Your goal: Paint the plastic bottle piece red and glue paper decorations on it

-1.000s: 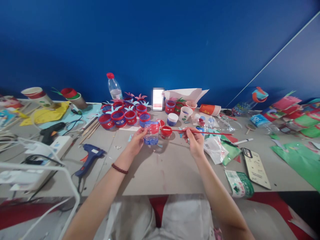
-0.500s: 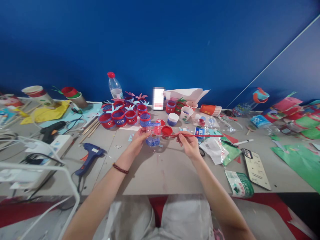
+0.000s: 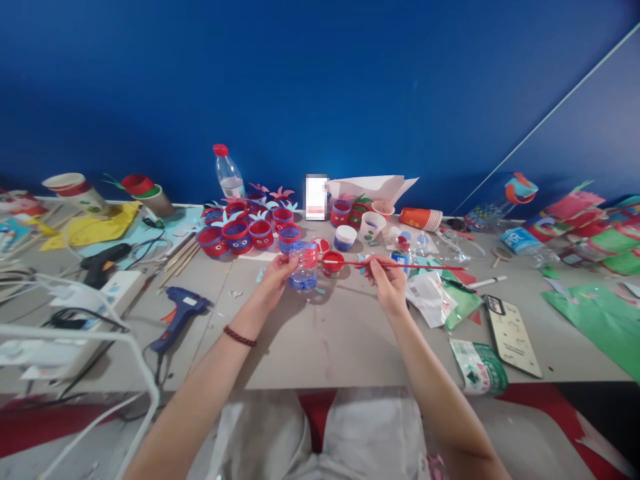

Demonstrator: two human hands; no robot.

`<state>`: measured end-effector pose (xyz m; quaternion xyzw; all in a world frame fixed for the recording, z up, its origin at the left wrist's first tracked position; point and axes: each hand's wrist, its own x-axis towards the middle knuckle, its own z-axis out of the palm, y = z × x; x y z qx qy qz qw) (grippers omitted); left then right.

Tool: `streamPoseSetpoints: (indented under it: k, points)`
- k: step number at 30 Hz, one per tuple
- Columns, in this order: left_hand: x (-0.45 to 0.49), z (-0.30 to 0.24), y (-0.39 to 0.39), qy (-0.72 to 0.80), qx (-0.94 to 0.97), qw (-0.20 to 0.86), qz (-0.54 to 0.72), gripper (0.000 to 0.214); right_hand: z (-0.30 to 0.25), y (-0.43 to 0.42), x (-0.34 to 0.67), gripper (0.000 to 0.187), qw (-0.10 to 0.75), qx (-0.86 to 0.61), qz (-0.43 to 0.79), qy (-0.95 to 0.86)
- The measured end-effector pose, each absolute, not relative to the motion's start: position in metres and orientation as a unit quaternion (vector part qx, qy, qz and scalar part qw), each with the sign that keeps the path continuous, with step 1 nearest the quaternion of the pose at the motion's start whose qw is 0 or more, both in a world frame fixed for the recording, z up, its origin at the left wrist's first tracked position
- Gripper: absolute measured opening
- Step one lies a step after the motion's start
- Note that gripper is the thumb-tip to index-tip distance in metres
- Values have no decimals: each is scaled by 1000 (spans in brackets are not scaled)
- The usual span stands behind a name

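My left hand (image 3: 276, 280) is closed on the side of a clear plastic bottle piece (image 3: 303, 268), which has blue paint at its ends and red streaks on its wall. Between the fingers of my right hand (image 3: 385, 280) lies a long red paintbrush (image 3: 425, 266), held level. Its tip is close to the right side of the bottle piece; whether it touches I cannot tell. Just behind the brush stands an open pot of red paint (image 3: 332, 263). A white cup with blue paint (image 3: 345, 238) is a little farther back.
Several painted cups with paper leaves (image 3: 236, 237) stand at the back left, near a water bottle (image 3: 229, 175). A blue glue gun (image 3: 180, 313) and a power strip (image 3: 105, 320) lie at left. To the right are a phone (image 3: 511, 337) and green paper (image 3: 595, 323).
My right hand and the paintbrush have shifted slightly right and up, drawing the tip back from the bottle piece. More red shows on its wall. My left hand keeps its hold.
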<state>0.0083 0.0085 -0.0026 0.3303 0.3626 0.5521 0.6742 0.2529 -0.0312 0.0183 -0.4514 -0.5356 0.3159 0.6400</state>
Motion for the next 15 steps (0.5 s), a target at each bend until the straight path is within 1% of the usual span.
streamPoseSetpoints:
  k: [2,6,12,15]
  points:
    - [9,-3,9,376,324,666,557,26,17,-32,252,25,639,-436,344,-533]
    - [13,-3,9,387,318,656,564,28,19,-36,245,24,602,-407,385,-568]
    - [14,-2,7,378,315,666,561,31,28,-41,240,29,572,-431,335,-612]
    - [12,-2,7,376,315,670,558,30,31,-40,243,30,576,-437,319,-612]
